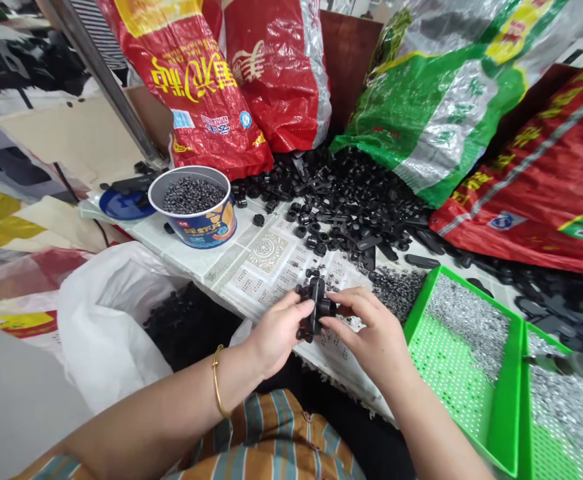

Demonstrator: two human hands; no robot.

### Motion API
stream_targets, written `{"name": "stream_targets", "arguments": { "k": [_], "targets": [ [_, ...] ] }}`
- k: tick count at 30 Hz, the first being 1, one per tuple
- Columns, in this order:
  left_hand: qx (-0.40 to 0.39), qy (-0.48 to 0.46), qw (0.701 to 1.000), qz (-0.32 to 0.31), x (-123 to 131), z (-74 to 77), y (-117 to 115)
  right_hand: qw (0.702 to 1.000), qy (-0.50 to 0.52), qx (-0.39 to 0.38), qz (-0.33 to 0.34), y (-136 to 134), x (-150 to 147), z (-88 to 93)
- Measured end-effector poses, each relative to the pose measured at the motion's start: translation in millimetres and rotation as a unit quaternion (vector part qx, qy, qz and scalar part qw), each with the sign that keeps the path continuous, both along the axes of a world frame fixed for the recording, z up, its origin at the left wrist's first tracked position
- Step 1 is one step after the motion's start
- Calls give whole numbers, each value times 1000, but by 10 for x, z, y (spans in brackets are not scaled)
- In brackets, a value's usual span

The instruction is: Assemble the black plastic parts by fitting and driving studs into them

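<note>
Just above the near edge of the table, my left hand (282,328) is closed around a black plastic assembly (314,308) with small wheel-like knobs. My right hand (366,327) pinches a round black part (327,307) against the side of that assembly, between thumb and fingers. Beyond my hands lies a large heap of loose black plastic parts (341,193), some round like little wheels, others long and flat. A strip of tiny black pieces (396,290) spreads to the right of my hands. My palms hide part of the assembly.
A blue printed tub (206,229) of small black pieces stands at the left. Green perforated trays (514,393) with small silvery pieces sit at the right. Red bags (196,127) and a green bag (421,113) line the back. Below left hangs an open white sack (106,307) with black parts.
</note>
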State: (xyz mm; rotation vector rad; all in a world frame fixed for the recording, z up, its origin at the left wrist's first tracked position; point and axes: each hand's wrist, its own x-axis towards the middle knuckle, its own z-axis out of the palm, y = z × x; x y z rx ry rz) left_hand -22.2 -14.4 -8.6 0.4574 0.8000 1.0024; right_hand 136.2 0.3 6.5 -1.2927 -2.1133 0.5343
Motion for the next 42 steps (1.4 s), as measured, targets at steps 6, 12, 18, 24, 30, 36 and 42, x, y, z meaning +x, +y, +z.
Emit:
{"name": "stream_targets", "arguments": {
  "k": [6,12,18,24,30,36,42],
  "targets": [
    [59,81,995,-17,13,10,-75,997,-25,44,-49,-86,-32,-4],
    [9,53,997,-48,-6,24,-82,990,-120,13,68,-115,29,130],
    [29,60,995,-79,7,91,-55,986,-113,94,77,-29,175,-1],
    [-8,55,992,-114,1,84,-32,992,-96,67,47,-59,144,-50],
    [72,146,983,-85,28,35,-55,979,-164,115,23,-111,101,-83],
    [-13,80,993,-87,26,55,-40,989,-123,80,11,-132,80,-56],
    [-18,46,996,-78,32,61,-55,994,-71,85,2,-128,67,-31]
  ]
}}
